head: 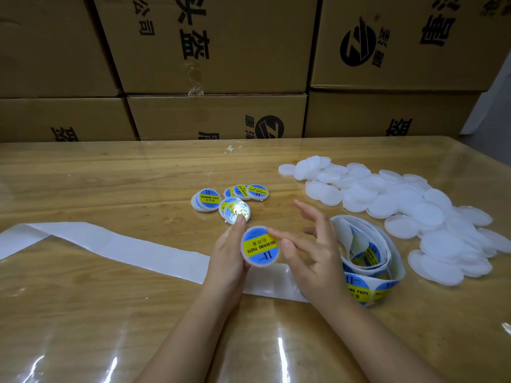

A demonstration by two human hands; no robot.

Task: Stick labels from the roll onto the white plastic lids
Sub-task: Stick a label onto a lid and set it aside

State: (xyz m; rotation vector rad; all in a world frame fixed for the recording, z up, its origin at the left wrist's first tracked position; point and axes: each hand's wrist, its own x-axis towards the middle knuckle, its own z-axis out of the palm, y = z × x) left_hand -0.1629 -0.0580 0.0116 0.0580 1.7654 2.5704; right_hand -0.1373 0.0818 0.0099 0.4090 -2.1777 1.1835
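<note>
My left hand (228, 254) holds a white lid bearing a blue and yellow label (260, 246), fingers curled round its left edge. To the right of that lid is my right hand (312, 246), fingers spread and straight, with the thumb tip touching the lid's right rim. The label roll (369, 258) lies loosely coiled behind my right hand. Its empty white backing strip (110, 246) trails left across the table. Several labelled lids (229, 200) lie in a small cluster further back. A heap of plain white lids (401, 208) covers the right side.
Stacked cardboard boxes (215, 64) form a wall along the table's far edge. The wooden table (83, 183) is covered by a glossy clear sheet. A small scrap of film (232, 148) lies near the back edge.
</note>
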